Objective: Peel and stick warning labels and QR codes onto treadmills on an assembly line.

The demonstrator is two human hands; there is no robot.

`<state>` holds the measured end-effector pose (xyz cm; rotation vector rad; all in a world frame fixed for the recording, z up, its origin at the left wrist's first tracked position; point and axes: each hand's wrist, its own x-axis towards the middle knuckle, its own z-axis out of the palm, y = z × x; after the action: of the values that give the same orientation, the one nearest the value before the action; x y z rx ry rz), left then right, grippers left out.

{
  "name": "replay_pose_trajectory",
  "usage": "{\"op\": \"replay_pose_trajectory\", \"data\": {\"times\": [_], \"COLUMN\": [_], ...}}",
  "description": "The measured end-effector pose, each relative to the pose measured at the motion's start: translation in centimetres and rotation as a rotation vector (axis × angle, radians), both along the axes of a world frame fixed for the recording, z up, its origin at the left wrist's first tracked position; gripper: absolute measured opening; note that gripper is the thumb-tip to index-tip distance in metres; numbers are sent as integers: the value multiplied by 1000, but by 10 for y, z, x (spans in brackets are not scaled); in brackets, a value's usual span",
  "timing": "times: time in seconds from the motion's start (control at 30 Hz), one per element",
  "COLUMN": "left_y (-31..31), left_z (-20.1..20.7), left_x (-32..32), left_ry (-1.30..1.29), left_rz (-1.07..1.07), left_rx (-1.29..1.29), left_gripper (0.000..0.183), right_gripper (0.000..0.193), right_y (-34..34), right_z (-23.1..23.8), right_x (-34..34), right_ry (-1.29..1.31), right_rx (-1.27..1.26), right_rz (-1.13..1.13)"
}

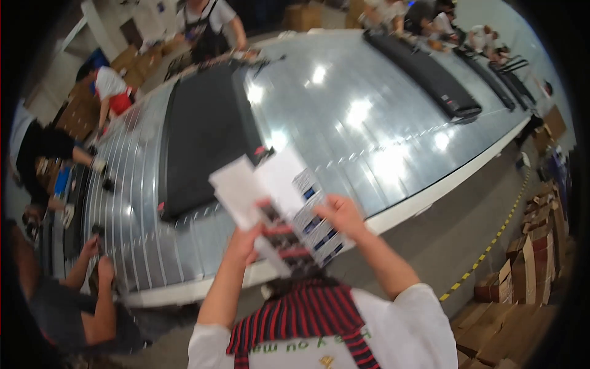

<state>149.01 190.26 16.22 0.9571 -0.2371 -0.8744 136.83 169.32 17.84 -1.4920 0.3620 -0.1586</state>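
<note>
A printed leaflet (279, 178) is spread open in front of my chest, above the near edge of the metal table. Its pages are white at the top, with dark blue blocks and small print on the right and dark and red pictures lower down. My left hand (244, 245) is closed on its lower left edge, the thumb lying over the page. My right hand (341, 215) pinches the right edge between thumb and fingers. Beyond the leaflet lies a long black padded panel (206, 129) with a small red part near its corner.
The large shiny metal table (332, 111) carries another long black panel (430, 77) and narrower ones at the far right. Several people work around its left and far sides. Stacked cardboard boxes (528, 264) stand at the right, past a yellow-black floor stripe (491, 246).
</note>
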Motion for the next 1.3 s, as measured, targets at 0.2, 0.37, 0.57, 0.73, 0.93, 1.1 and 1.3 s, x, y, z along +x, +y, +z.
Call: {"op": "replay_pose_trajectory", "data": {"times": [0.2,0.37,0.57,0.73,0.93,1.1,1.3], "left_y": [-37,-25,-7,20,51,74,95], "left_z": [21,54,71,73,84,92,96], "left_x": [-40,-54,-49,-38,-27,-19,-11], "left_ry": [-95,-322,-457,-477,-491,-488,-487], "left_rz": [-166,-238,-377,-476,-583,-626,-636], "left_rx": [-81,33,-61,-123,-161,-189,-206], "left_gripper": [60,57,60,56,52,49,45], "right_gripper": [27,31,28,25,22,23,23], "right_y": [-17,1,21,42,66,82,98], "right_z": [19,41,66,81,99,111,122], "right_x": [-8,-31,-35,-44,-51,-51,-50], "right_ry": [-545,-480,-458,-505,-548,-545,-645], "right_rx": [-892,-227,-136,57,-33,-116,-96], "right_rz": [-264,49,144,252,274,359,541]}}
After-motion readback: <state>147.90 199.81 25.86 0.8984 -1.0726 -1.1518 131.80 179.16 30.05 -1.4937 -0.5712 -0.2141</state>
